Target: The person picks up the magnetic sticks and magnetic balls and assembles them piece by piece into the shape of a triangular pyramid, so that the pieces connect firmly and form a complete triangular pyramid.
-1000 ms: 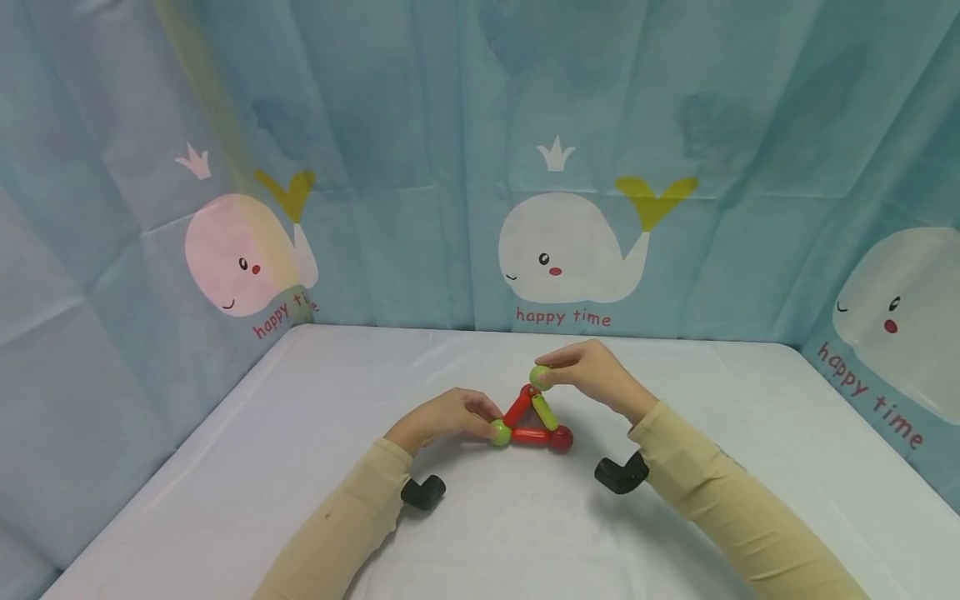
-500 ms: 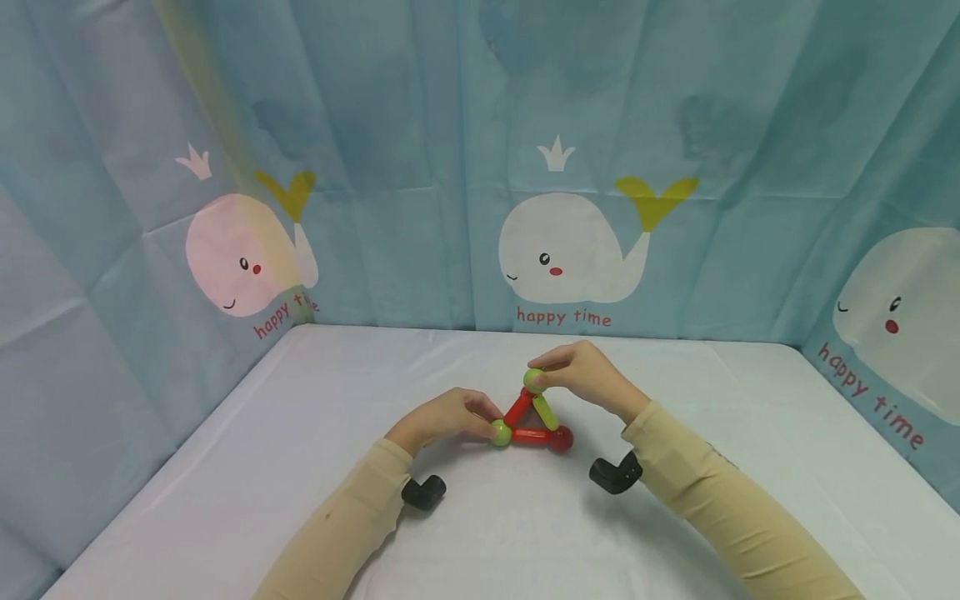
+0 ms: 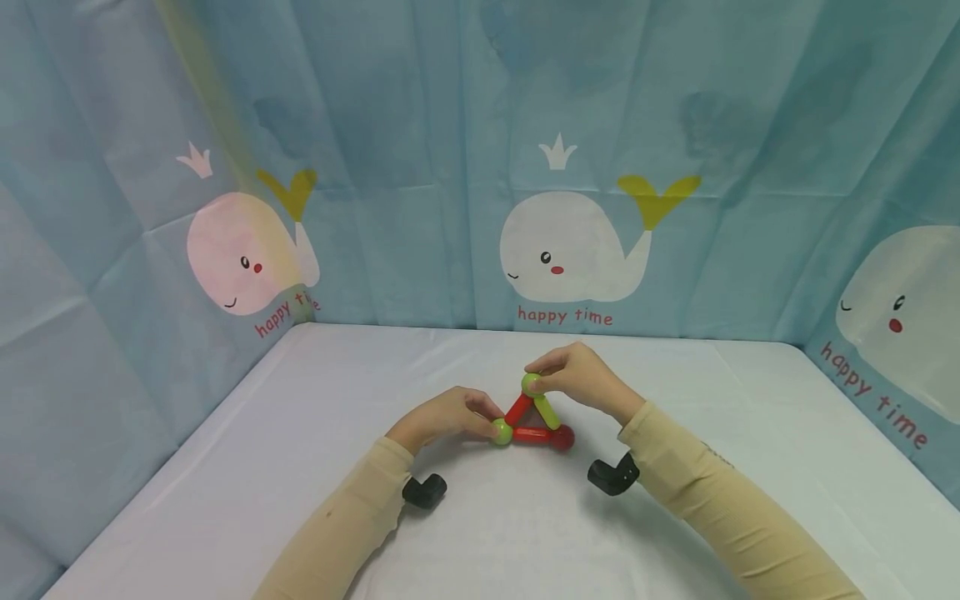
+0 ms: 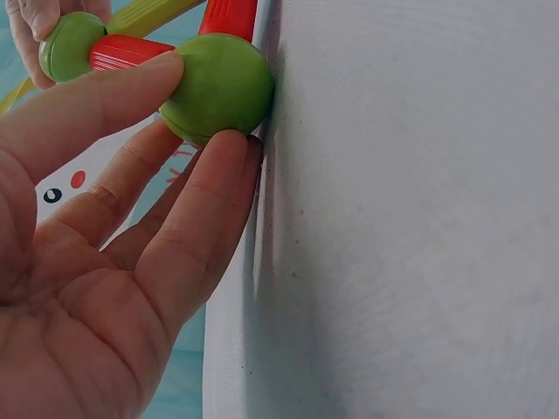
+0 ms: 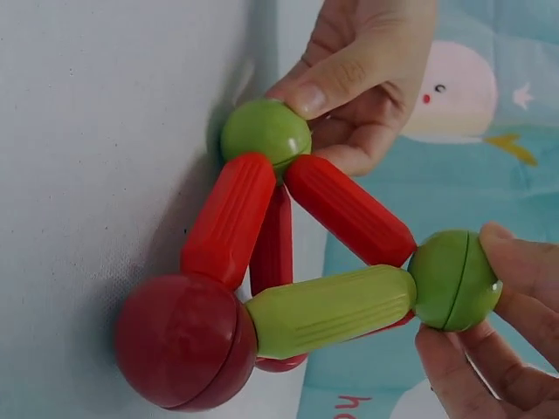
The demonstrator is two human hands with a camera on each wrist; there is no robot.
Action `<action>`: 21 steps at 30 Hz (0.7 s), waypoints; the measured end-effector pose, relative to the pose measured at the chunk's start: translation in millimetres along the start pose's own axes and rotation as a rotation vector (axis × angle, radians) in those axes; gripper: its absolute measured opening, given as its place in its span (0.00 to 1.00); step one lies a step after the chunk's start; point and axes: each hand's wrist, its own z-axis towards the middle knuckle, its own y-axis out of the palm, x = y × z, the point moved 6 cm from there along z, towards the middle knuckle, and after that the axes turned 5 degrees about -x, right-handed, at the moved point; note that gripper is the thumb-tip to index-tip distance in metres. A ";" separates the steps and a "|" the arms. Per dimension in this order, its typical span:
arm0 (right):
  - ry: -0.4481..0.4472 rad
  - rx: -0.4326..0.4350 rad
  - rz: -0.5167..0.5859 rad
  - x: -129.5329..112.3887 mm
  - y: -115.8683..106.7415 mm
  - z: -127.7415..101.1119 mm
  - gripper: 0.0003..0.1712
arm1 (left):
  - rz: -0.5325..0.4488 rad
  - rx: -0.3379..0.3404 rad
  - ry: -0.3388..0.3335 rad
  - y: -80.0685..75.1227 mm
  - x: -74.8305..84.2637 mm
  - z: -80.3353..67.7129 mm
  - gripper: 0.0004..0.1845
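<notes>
— Triangle of rods and balls (image 3: 534, 419) stands upright near the middle of the white bench (image 3: 300, 467), one edge flat on the cloth. What surrounds it?

— Behind and to both sides hangs a blue curtain (image 3: 420, 167) printed with white whales (image 3: 566, 246) and the words "happy time". Between the curtain and the toy the cloth lies bare.

— And the hands?

— Both arms in tan sleeves (image 3: 341, 533) come in from the near edge. The left hand (image 3: 446, 417) pinches the lower green ball (image 3: 501, 432) between thumb and fingers, where that ball touches the bench. The right hand (image 3: 581, 379) pinches the top green ball (image 3: 532, 384) at the apex.

— Does anything get in the way?

— The left hand covers the ground just left of the triangle; the right hand hangs over its far right side. A black wrist mount (image 3: 423, 490) sits under the left forearm, another black mount (image 3: 613, 475) under the right, both close to the toy's near side.

— The smaller parts?

— Two red rods (image 5: 229, 218) leave the lower green ball, a green rod (image 5: 327, 310) runs from the top ball down to the red ball (image 3: 562, 437), which rests on the bench, untouched by either hand.
</notes>
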 end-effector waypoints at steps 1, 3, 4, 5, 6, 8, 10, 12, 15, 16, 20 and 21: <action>-0.004 -0.003 -0.010 -0.5 0.0 0.3 0.18 | -0.001 0.000 -0.001 0.1 0.1 -0.1 0.13; -0.006 -0.007 -0.028 -1.1 -0.2 0.8 0.19 | -0.007 -0.002 -0.001 0.3 0.3 -0.1 0.13; -0.007 -0.009 -0.036 -1.5 -0.4 1.1 0.19 | -0.010 -0.003 0.000 0.3 0.4 -0.1 0.13; -0.007 -0.013 -0.044 -2.0 -0.6 1.5 0.19 | -0.012 -0.003 -0.001 0.4 0.5 -0.2 0.13; -0.008 -0.018 -0.051 -2.6 -0.7 2.0 0.19 | -0.013 -0.004 -0.001 0.4 0.7 -0.3 0.13; -0.007 -0.024 -0.065 -4.1 -1.5 2.6 0.18 | -0.012 -0.004 0.000 0.3 1.0 -0.5 0.13; -0.004 -0.029 -0.076 -5.3 -2.0 3.0 0.17 | -0.011 -0.002 -0.002 -0.1 1.5 -0.8 0.13; -0.003 -0.032 -0.084 -6.3 -2.2 3.3 0.17 | -0.011 0.001 -0.004 -0.5 2.1 -1.3 0.13; 0.010 -0.033 -0.082 -5.9 -1.9 2.7 0.17 | -0.013 0.001 -0.002 -0.5 2.3 -1.5 0.13; 0.016 -0.033 -0.075 -4.9 -1.6 2.1 0.17 | -0.014 0.000 0.000 -0.4 2.0 -1.5 0.13; 0.027 -0.023 -0.018 3.4 -0.8 -2.0 0.21 | -0.010 -0.005 0.004 0.4 -0.3 0.0 0.13; 0.031 -0.013 -0.003 6.5 -1.1 -3.3 0.21 | -0.009 -0.005 0.002 0.6 -0.7 0.2 0.13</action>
